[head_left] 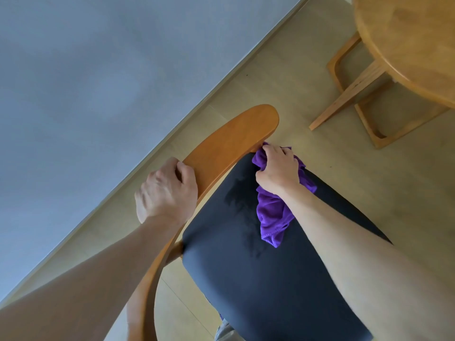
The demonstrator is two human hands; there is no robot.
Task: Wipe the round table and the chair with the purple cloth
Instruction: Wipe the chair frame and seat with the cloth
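Observation:
The chair has a curved orange-brown wooden backrest (229, 141) and a dark blue padded seat (258, 279). My left hand (167, 190) grips the top edge of the backrest, fingers curled over it. My right hand (278, 168) holds the bunched purple cloth (273, 215) at the far corner of the seat, just below the backrest's end; part of the cloth hangs loose over the seat. A darker damp-looking streak marks the seat to the left of the cloth. The round wooden table (413, 45) fills the top right corner.
A grey wall (98, 82) with a pale baseboard runs diagonally on the left. Light wood flooring (307, 82) lies between chair and table. The table's wooden legs and base frame (354, 94) stand to the right of the chair.

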